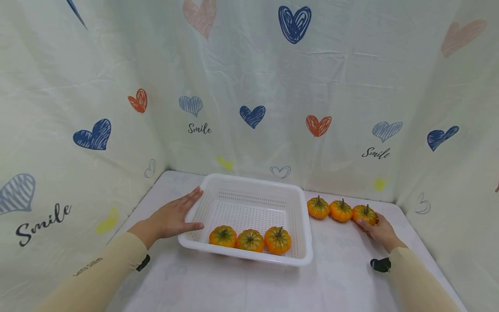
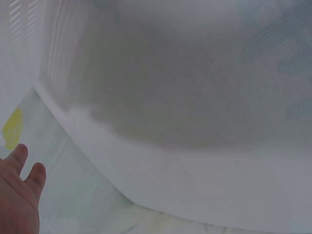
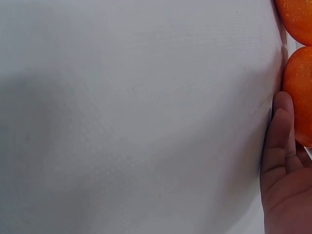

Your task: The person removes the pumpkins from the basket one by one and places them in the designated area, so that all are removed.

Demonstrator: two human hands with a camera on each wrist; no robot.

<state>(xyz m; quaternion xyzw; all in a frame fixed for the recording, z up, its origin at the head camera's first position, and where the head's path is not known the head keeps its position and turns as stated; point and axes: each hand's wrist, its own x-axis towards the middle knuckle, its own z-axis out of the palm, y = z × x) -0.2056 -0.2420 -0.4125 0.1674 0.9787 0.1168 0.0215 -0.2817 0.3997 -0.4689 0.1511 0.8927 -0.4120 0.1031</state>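
A white perforated plastic basket [image 1: 249, 181] stands mid-table. Three small orange-and-green pumpkins, including the right one [image 1: 277, 241], sit in a row along its near wall. My left hand [image 1: 175, 218] rests on the basket's left rim, fingers straight and spread from the thumb. To the right of the basket are three more pumpkins in a line: one beside the basket wall [image 1: 318, 208], a middle one [image 1: 341, 211] and an end one [image 1: 364, 214]. My right hand [image 1: 381, 232] grips that end pumpkin between thumb and fingers; the right wrist view shows fingertips against its orange side [image 3: 300, 92].
A pale cloth covers the table [image 1: 335, 268]. Behind and on both sides hangs a white curtain [image 1: 273, 78] printed with hearts and "Smile", meeting the table close behind the basket and the pumpkin row.
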